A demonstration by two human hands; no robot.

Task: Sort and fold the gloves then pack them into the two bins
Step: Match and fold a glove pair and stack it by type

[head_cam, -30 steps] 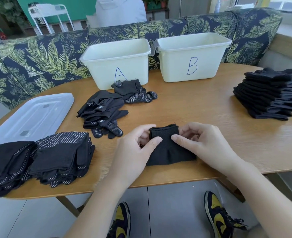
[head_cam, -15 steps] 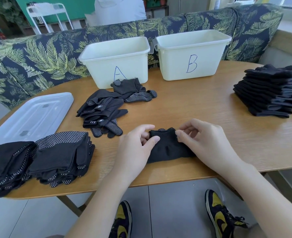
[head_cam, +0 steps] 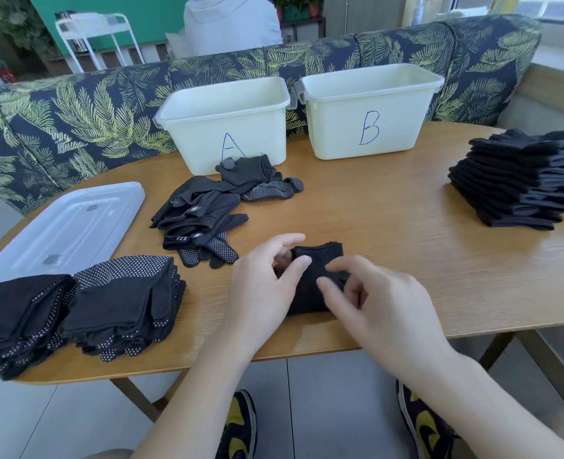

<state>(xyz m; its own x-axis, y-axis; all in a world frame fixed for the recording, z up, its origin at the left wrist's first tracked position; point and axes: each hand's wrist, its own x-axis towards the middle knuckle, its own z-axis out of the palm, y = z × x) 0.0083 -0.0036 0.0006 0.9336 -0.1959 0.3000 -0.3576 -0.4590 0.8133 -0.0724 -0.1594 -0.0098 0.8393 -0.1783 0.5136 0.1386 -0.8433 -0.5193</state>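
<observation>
A small folded black glove (head_cam: 320,256) lies near the table's front edge, between my hands. My left hand (head_cam: 264,289) pinches its left side, thumb on top. My right hand (head_cam: 383,306) hangs blurred over its right side, with thumb and forefinger curled onto the fabric. Bin A (head_cam: 204,127) and bin B (head_cam: 340,120), both white, stand at the back of the table; their insides are hidden. A loose pile of black gloves (head_cam: 201,217), some with white dots, lies in front of bin A.
Two stacks of folded dotted gloves (head_cam: 121,293) (head_cam: 12,309) sit at the front left, beside a white lid (head_cam: 65,226). A tall stack of plain black gloves (head_cam: 519,183) stands at the right. A leaf-patterned sofa (head_cam: 75,120) curves behind the wooden table (head_cam: 390,220).
My right hand has slid from the glove's far edge down toward me over its right side. The left hand keeps its pinch. The glove looks more tightly bunched.
</observation>
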